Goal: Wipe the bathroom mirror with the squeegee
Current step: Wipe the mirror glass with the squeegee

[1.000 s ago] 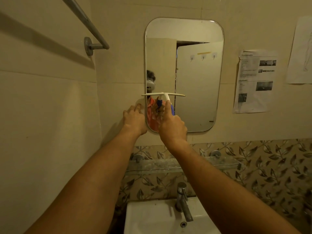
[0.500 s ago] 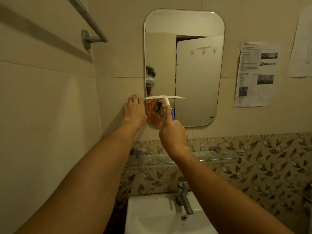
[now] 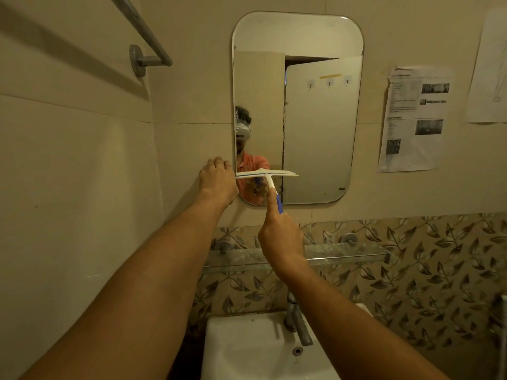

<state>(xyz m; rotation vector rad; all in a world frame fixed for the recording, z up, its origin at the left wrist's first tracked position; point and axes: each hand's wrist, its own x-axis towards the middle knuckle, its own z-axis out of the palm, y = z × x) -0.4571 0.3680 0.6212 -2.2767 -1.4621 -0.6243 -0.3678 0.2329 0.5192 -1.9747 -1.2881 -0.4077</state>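
A rounded rectangular mirror (image 3: 321,119) hangs on the beige tiled wall. A white squeegee (image 3: 267,174) with a blue handle lies with its blade level across the mirror's lower left part. My right hand (image 3: 281,234) grips the handle from below, index finger stretched up along it. My left hand (image 3: 218,181) rests on the wall tile, just left of the mirror's lower edge, fingers bent against the wall and holding nothing.
A glass shelf (image 3: 343,255) runs below the mirror, over a white sink (image 3: 247,349) with a metal tap (image 3: 297,322). A towel rail (image 3: 145,37) juts from the left wall. Printed papers (image 3: 414,119) are stuck to the wall at the right.
The squeegee blade has slid down the mirror's left part, and my right hand has dropped with it. My left hand stays against the wall.
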